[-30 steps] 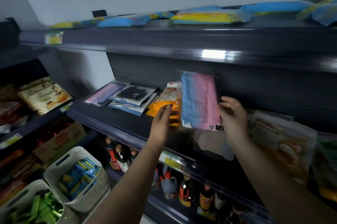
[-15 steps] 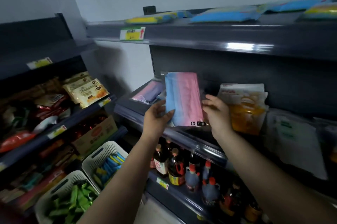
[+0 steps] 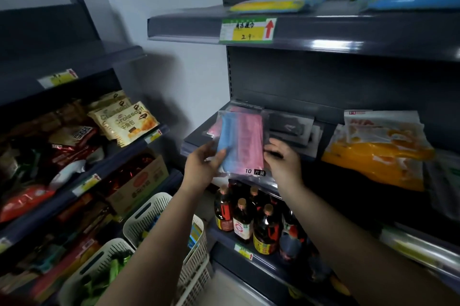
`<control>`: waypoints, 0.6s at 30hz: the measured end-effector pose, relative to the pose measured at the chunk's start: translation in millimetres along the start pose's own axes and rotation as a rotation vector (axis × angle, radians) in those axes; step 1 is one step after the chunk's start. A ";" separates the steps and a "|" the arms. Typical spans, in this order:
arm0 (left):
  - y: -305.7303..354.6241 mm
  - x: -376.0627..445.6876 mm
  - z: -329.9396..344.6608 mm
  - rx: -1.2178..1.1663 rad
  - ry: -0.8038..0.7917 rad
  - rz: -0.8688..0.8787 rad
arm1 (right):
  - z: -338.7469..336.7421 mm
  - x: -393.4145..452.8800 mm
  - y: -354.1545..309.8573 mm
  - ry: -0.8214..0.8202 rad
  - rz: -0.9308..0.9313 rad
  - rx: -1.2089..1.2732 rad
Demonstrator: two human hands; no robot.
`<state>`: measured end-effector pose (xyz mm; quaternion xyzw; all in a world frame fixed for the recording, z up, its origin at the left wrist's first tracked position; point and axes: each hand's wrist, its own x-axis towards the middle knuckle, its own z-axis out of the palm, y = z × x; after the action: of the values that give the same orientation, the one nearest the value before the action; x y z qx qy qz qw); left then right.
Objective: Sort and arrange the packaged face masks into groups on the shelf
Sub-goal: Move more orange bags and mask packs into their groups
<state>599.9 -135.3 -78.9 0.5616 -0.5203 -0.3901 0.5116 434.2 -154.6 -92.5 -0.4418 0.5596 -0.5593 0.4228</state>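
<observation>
Holding things up over the front left of the middle shelf (image 3: 199, 140), a clear pack (image 3: 242, 142) of blue and pink masks is gripped by both hands. It's kept nearly upright, tilted a bit, with a "10" label at its bottom right corner. The left hand (image 3: 202, 165) is curled around the pack's lower left edge, thumb laid over the blue part. The right hand (image 3: 283, 162) is pinching the lower right edge, fingers bent against the plastic.

Right behind the pack, another pink pack (image 3: 214, 128) is lying flat on the shelf, mostly hidden. A stack of dark packs (image 3: 291, 126) is seen just to the right, probably black masks, though it's too dim to be sure. Further right, orange packs (image 3: 375, 148) are piled up. Bottles (image 3: 245, 221) are lined up on the shelf below, and white baskets (image 3: 154, 216) are parked on the floor to the left.
</observation>
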 end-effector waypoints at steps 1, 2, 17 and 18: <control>-2.5 6.3 -3.7 -0.035 -0.038 -0.025 | 5.4 4.3 1.0 0.000 0.007 -0.005; -3.8 12.4 -6.9 -0.032 -0.078 -0.038 | 10.8 9.8 2.3 0.003 0.012 -0.010; -26.2 142.2 -9.2 0.332 -0.061 -0.030 | 67.8 115.6 13.2 -0.079 -0.076 -0.367; -27.6 148.8 -8.2 0.363 -0.061 -0.028 | 70.5 119.6 14.6 -0.092 -0.093 -0.407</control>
<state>635.9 -282.0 -90.6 0.6395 -0.5897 -0.3139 0.3805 472.0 -288.4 -105.8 -0.5684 0.6201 -0.4329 0.3240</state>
